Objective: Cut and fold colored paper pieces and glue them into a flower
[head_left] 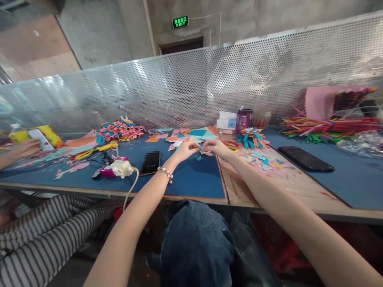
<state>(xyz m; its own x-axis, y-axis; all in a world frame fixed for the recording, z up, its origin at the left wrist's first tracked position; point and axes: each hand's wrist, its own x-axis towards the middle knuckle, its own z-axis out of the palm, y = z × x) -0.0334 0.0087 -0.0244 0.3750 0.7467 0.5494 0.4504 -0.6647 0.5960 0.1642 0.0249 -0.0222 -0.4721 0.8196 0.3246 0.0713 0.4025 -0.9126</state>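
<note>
Pinching a small light-blue piece point(201, 146) between the fingertips of the left hand point(188, 150) and the right hand point(216, 147), with thumbs and forefingers drawn together; probably holding from both sides to control something so slight. Keeping both hands just above the tabletop point(191, 181), nearer its far edge than its near edge, perhaps for ready reach of the paper sheets point(197, 133) lying at that far edge. Letting a blue paper star point(198, 158) lie just below the fingers.

Massing the paper heap point(121, 130) along the far edge to the left, and standing the blue-and-orange bunch point(251, 138) to the right, likely saving working room at the near edge. Spreading loose scraps point(271, 162) nearer than that bunch. Leaving the black phone point(151, 162) left of the hands, and the yellow glue gun point(107, 146) beyond the white power strip point(121, 167), presumably within cord's reach.

Showing "EXIT" in green on the sign point(180, 22) above, under Chinese characters reading 安全出口. Carrying pale lettering on the purple cup point(244, 119) by the far edge, but too small for reading; bearing a blue patch on the white box point(226, 121) beside it, without any legible brand.
</note>
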